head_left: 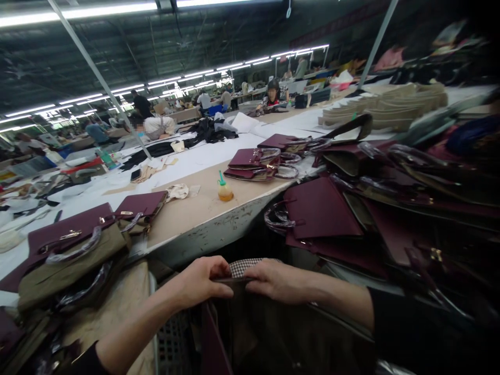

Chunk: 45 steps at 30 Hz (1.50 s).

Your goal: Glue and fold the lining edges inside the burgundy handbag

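Low in the centre, a dark handbag (pixel 300 333) with an olive-brown side and a burgundy panel sits close to my body. My left hand (pixel 205 281) pinches its top edge between thumb and fingers. Just to the right, my right hand (pixel 277 281) grips the same edge, its thumb and fingers closed on it. A small patch of black-and-white checked cloth (pixel 250 265) shows behind the hands. The bag's lower part is in deep shadow and hard to make out.
Burgundy handbags (pixel 324 208) with plastic-wrapped handles pile up on the right. More bags (pixel 74 260) lie at the left. On the table (pixel 187 219) stand a small bottle of amber liquid with a green nozzle (pixel 225 190) and a crumpled cloth (pixel 177 191). Other people work farther back.
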Motion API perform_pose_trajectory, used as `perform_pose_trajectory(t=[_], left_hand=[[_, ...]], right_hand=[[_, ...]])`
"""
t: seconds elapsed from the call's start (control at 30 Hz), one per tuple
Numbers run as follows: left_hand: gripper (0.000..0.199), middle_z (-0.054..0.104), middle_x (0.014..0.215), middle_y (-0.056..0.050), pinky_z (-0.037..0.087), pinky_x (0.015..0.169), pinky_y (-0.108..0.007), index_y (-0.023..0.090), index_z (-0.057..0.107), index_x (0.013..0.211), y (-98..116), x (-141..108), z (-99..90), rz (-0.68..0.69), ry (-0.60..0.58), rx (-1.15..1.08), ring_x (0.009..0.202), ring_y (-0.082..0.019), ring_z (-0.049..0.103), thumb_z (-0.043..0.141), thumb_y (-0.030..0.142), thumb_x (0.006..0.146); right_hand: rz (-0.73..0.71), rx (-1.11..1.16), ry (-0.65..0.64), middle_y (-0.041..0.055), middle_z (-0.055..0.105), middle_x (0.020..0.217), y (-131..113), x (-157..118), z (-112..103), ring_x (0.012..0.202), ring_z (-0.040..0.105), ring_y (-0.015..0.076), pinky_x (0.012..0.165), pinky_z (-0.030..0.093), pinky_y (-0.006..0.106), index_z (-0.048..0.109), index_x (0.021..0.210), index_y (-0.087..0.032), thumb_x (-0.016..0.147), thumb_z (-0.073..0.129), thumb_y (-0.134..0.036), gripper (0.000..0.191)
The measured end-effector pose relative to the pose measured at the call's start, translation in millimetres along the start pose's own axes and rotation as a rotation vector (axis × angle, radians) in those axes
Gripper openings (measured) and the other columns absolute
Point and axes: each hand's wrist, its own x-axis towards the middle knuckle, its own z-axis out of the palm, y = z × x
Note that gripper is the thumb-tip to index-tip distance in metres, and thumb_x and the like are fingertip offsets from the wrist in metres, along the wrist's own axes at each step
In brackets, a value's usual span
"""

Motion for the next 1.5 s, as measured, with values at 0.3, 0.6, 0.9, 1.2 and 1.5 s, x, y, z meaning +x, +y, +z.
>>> perform_pose_trajectory(t=[0.3,0.6,0.9,1.2,1.5], left_hand=[[0.025,0.065,0.074,0.002,0.032,0.058,-0.022,0.013,0.068,0.094,2.1,-17.1,-4.1,-0.069,-0.091,-0.029,0.063,-0.009,0.048,0.070,0.029,0.075],[0.020,0.062,0.071,0.002,0.032,0.055,-0.023,0.013,0.064,0.091,-1.5,-16.3,3.9,-0.039,-0.024,0.029,0.059,-0.009,0.045,0.065,0.029,0.078],[0.023,0.052,0.060,0.008,0.022,0.046,-0.022,0.016,0.056,0.085,-0.6,-20.4,5.6,-0.064,0.080,0.164,0.053,-0.007,0.038,0.070,0.025,0.070],[0.021,0.060,0.080,0.003,0.034,0.062,-0.022,0.013,0.060,0.096,0.7,-43.0,-10.1,-0.135,-0.043,-0.017,0.070,-0.009,0.048,0.064,0.020,0.076],[0.023,0.057,0.074,0.003,0.032,0.059,-0.023,0.014,0.060,0.097,-2.8,-32.4,-8.8,-0.122,-0.048,-0.023,0.064,-0.009,0.044,0.066,0.029,0.080]], right_hand=[[-0.065,0.102,0.006,0.0012,0.067,0.095,10.1,-6.4,0.8,0.087,0.060,0.0183,0.077,0.043,0.026,0.067,0.106,-0.020,0.090,0.053,-0.019,0.021],[-0.103,0.255,0.024,0.0013,0.065,0.107,3.5,-7.6,2.6,0.099,0.058,0.0177,0.085,0.042,0.026,0.066,0.117,-0.021,0.087,0.060,-0.018,0.031],[-0.073,0.203,-0.016,-0.0051,0.049,0.065,1.0,20.6,11.0,0.065,0.048,0.0106,0.057,0.031,0.022,0.070,0.086,-0.017,0.087,0.067,-0.035,0.019],[-0.081,0.363,-0.092,-0.0043,0.048,0.063,10.5,30.8,15.5,0.061,0.042,0.0108,0.055,0.029,0.023,0.071,0.087,-0.016,0.087,0.062,-0.034,0.020],[-0.117,0.305,-0.073,-0.0011,0.059,0.084,13.5,19.9,8.9,0.078,0.052,0.0134,0.065,0.037,0.022,0.066,0.100,-0.016,0.091,0.055,-0.026,0.017]])
